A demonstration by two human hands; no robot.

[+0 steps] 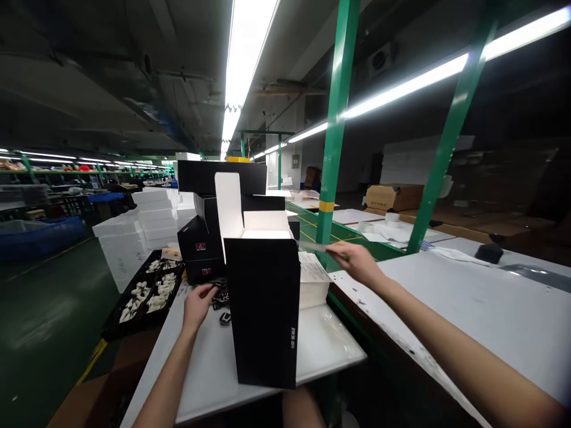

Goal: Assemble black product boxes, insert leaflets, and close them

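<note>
Tall black cardboard box (263,312): upright.
My left hand (197,306): 9 o'clock, can't tell grip.
My right hand (354,261): 2 o'clock, pinching thin pale strip (313,245).

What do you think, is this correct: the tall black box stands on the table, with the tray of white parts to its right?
Wrong side: in the head view, the tray of white parts is left of the tall black box.
</note>
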